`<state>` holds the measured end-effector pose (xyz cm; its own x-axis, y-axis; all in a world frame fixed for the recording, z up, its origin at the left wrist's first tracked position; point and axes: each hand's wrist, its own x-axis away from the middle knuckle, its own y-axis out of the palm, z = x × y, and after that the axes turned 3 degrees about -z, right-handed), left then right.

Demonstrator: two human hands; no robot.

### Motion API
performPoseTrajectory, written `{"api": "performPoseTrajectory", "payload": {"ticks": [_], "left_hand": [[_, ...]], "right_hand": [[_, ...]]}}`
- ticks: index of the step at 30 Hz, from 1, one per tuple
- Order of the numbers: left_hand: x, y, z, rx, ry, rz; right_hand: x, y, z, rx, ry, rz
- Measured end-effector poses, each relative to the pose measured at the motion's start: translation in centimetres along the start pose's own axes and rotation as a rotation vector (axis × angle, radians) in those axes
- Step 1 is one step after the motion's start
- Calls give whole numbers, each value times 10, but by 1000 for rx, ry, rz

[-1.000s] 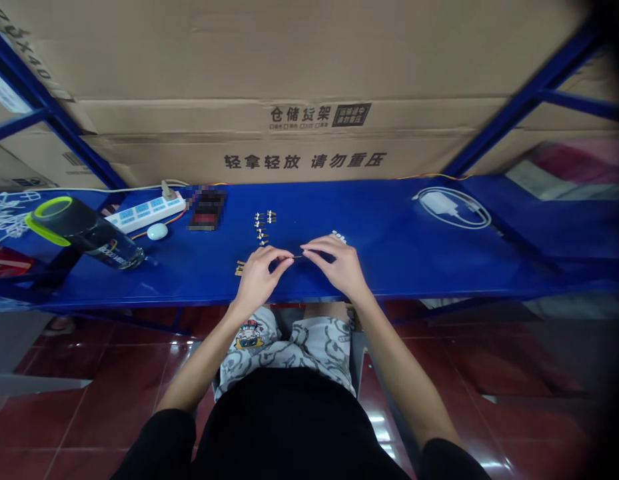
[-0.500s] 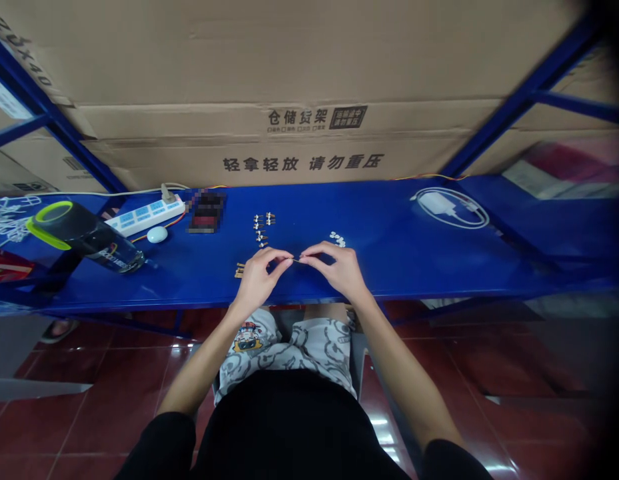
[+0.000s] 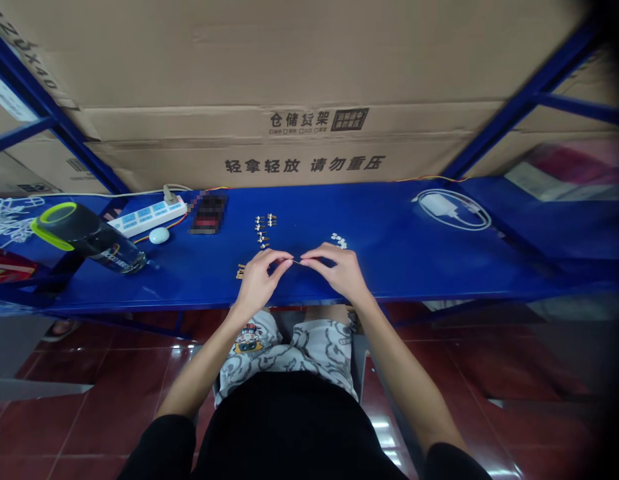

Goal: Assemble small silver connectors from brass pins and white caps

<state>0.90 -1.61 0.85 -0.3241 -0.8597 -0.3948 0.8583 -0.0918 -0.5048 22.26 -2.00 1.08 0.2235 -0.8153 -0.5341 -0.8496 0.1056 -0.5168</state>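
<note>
My left hand (image 3: 260, 274) and my right hand (image 3: 338, 268) meet just above the blue shelf's front part, each in a fingertip pinch. Between them runs a thin brass-coloured pin (image 3: 296, 261), held at both ends; its ends are hidden by the fingers. Brass-coloured pins (image 3: 240, 271) lie beside my left hand, partly covered by it. Beyond that hand stand several small pieces with white collars and brass-coloured pins (image 3: 260, 227). A little cluster of white plastic pieces (image 3: 340, 240) lies just past my right hand.
On the left are a dark bottle (image 3: 94, 240) with a lime-green loop, a white power strip (image 3: 152, 217), a pale rounded object (image 3: 159, 235) and a pixelated dark item (image 3: 208, 213). A white charger with cable (image 3: 442, 205) lies at right. Cardboard (image 3: 309, 67) backs the blue shelf (image 3: 389, 267).
Both hands stay pinched on the pin, with only slight finger movement. The right hand has shifted slightly, so more of the white pieces show. The camera view has drifted a little.
</note>
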Motion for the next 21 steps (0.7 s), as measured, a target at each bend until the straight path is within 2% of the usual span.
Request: {"api": "performPoseTrajectory", "payload": {"ticks": [8, 16, 21], "left_hand": [[0, 0, 1, 13, 16, 5], [2, 2, 6, -51, 147, -12], [3, 3, 4, -75, 152, 10]], "right_hand": [[1, 0, 0, -40, -15, 6], [1, 0, -3, -71, -8, -8], [1, 0, -2, -81, -16, 19]]}}
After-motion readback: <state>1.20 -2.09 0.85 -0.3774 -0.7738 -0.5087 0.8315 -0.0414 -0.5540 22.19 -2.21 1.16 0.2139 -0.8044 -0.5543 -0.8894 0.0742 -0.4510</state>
